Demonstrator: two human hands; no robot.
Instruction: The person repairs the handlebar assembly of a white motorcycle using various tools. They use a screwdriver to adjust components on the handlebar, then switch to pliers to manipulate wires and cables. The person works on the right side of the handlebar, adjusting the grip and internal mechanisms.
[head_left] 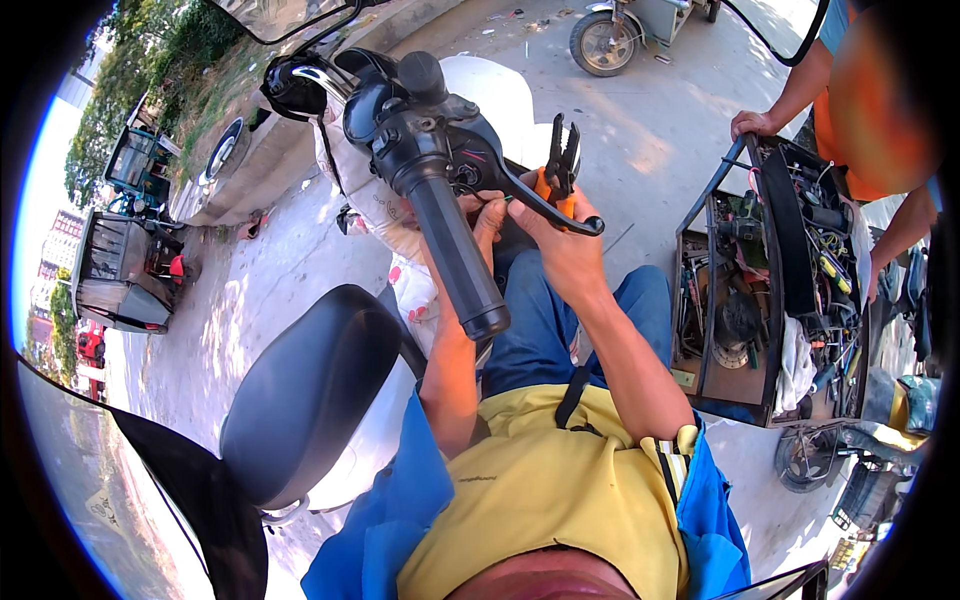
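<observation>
Behind a black handlebar grip [455, 250], both my hands meet beside the switch housing. My left hand [487, 213], partly hidden by the grip, has its fingers closed in a pinch at a thin dark wire. Opposite it, my right hand [562, 240] is closed around orange-handled pliers [553, 188], their black jaws pointing up. Its fingertips also reach the wire, close to the left fingertips. A black brake lever [550, 208] crosses in front of the right hand.
To the right, another person's hand [752, 123] rests on an open toolbox [690, 222] packed with tools. A black seat [305, 390] stands left of my arm. Parked three-wheelers [120, 270] are at the left, and a cart's wheel [603, 44] shows at the top.
</observation>
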